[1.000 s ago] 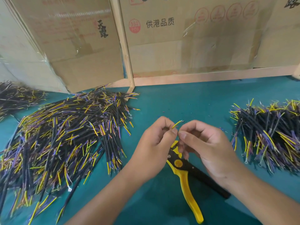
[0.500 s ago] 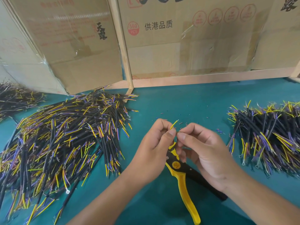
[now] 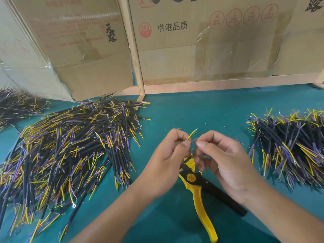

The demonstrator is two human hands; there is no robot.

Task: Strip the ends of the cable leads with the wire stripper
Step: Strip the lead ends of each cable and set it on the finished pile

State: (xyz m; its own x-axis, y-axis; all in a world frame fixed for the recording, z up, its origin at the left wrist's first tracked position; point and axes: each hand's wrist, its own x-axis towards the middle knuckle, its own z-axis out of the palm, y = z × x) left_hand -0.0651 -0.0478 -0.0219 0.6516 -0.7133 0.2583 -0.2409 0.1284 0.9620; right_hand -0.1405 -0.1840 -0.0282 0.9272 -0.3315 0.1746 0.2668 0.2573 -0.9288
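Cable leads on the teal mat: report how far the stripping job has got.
Seemingly done: small insulation offcuts litter the teal mat. In hand: the left hand and right hand pinch one lead's thin yellow wire between them, while the yellow-and-black wire stripper lies untouched on the mat. Left: I cannot tell which pile, the large left one or the right one, is unstripped.

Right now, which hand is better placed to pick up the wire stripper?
Probably right: the right hand hovers over the wire stripper; the left hand pinches the yellow lead.
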